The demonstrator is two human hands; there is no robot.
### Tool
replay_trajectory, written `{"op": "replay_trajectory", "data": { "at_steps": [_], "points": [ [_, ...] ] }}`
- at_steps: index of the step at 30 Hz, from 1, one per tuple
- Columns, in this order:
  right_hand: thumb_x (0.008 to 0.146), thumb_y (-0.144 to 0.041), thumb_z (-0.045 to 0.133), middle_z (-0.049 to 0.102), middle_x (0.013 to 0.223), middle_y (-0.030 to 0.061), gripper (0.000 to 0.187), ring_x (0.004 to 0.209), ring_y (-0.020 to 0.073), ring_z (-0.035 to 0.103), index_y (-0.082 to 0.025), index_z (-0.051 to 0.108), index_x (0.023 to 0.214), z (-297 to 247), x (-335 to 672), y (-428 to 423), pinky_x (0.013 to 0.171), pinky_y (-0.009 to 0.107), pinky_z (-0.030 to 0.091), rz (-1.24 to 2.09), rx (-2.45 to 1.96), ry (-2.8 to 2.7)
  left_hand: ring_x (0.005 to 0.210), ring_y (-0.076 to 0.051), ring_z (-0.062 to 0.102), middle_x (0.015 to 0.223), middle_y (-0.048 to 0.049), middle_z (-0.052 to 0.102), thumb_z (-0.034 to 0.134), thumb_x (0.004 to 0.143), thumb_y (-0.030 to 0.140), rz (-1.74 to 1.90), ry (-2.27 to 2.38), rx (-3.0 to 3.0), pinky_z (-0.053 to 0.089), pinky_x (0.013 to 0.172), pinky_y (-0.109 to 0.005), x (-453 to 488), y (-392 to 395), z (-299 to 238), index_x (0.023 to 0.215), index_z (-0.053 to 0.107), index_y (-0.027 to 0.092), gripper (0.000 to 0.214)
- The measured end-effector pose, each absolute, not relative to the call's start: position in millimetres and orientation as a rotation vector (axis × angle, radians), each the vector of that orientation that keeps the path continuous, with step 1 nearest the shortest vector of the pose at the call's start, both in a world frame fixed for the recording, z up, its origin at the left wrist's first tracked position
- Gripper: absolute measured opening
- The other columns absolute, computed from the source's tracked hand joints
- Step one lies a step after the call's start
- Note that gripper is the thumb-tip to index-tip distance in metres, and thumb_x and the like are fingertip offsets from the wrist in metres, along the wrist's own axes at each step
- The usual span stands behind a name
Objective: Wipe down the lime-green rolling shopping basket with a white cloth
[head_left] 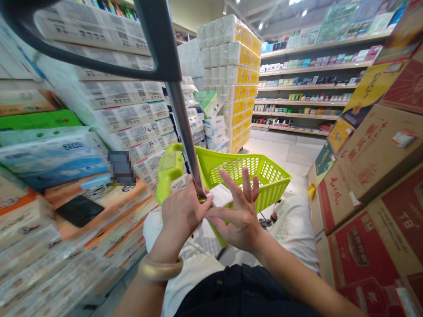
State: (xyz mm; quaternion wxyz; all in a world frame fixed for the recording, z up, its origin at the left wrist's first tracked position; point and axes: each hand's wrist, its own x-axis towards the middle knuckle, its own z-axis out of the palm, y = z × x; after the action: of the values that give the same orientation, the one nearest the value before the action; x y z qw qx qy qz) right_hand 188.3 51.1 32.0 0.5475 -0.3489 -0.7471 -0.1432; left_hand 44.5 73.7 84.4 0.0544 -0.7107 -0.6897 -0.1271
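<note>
My left hand [183, 211], with a gold-coloured bangle [161, 268] at its wrist, is closed around the lower part of a shiny metal pole [183, 116]. At the pole's top is a dark loop handle [161, 48]. My right hand [239, 215] has its thumb and index finger drawn together against the left thumb; its other fingers fan out upward. What that pinch holds, if anything, is hidden. A small white piece [221, 195], perhaps paper or tissue, shows between the hands. Behind them stands a lime-green shopping basket [274, 185] with a thick green grip [170, 165].
Stacked tissue packs [132, 92] fill the left, with a dark phone-like slab [79, 210] on orange packs. Wrapped yellow-white rolls [231, 79] tower behind the basket. Cardboard cartons [380, 149] line the right. Stocked shelves [307, 83] stand beyond the tiled floor [284, 147].
</note>
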Motion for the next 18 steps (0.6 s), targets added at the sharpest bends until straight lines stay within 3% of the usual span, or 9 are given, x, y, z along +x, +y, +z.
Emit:
{"op": "replay_trajectory", "data": {
  "at_steps": [3, 7, 12, 15, 18],
  "points": [
    [0.081, -0.031, 0.074, 0.041, 0.153, -0.0026, 0.016, 0.150, 0.0335, 0.022, -0.034, 0.072, 0.097, 33.2, 190.8, 49.9, 0.123, 0.058, 0.007, -0.333, -0.841, -1.766, 0.094, -0.035, 0.071, 0.098, -0.0113, 0.076, 0.056, 0.088, 0.050, -0.352, -2.092, -2.150, 0.051, 0.075, -0.040, 43.9, 73.8, 84.2, 0.139, 0.042, 0.013, 0.064],
    [0.085, -0.032, 0.068, 0.055, 0.143, 0.0075, 0.040, 0.142, 0.0271, 0.040, -0.026, 0.062, 0.123, 28.1, 199.1, 57.7, 0.122, 0.049, 0.023, -0.246, -0.857, -1.851, 0.095, -0.035, 0.071, 0.096, -0.0126, 0.076, 0.056, 0.088, 0.048, -0.337, -2.067, -2.140, 0.052, 0.075, -0.040, 43.8, 72.3, 83.7, 0.135, 0.046, 0.012, 0.060],
    [0.087, -0.017, 0.059, 0.063, 0.134, 0.0100, 0.046, 0.133, 0.0239, 0.051, -0.019, 0.056, 0.132, 3.3, 203.9, 77.8, 0.116, 0.046, 0.036, -0.131, -0.851, -1.992, 0.086, -0.031, 0.072, 0.091, -0.0075, 0.075, 0.057, 0.087, 0.048, -0.481, -2.045, -2.151, 0.052, 0.073, -0.037, 41.8, 77.3, 78.8, 0.125, 0.053, 0.018, 0.048],
    [0.090, -0.007, 0.048, 0.068, 0.125, 0.0084, 0.046, 0.121, 0.0192, 0.061, -0.022, 0.057, 0.133, -10.0, 203.6, 86.1, 0.108, 0.040, 0.046, -0.114, -0.789, -1.944, 0.094, -0.027, 0.070, 0.099, -0.0067, 0.073, 0.060, 0.084, 0.043, -0.795, -1.921, -2.255, 0.054, 0.080, -0.037, 35.5, 75.9, 77.6, 0.125, 0.050, 0.020, 0.048],
    [0.092, -0.009, 0.048, 0.070, 0.119, 0.0086, 0.042, 0.113, 0.0200, 0.064, -0.024, 0.061, 0.130, -16.3, 204.4, 89.3, 0.097, 0.038, 0.053, -0.136, -0.776, -1.869, 0.112, -0.024, 0.063, 0.120, -0.0090, 0.065, 0.057, 0.086, 0.037, -1.351, -1.702, -2.224, 0.051, 0.097, -0.040, 24.6, 51.6, 78.9, 0.139, 0.035, 0.021, 0.060]
  ]
}}
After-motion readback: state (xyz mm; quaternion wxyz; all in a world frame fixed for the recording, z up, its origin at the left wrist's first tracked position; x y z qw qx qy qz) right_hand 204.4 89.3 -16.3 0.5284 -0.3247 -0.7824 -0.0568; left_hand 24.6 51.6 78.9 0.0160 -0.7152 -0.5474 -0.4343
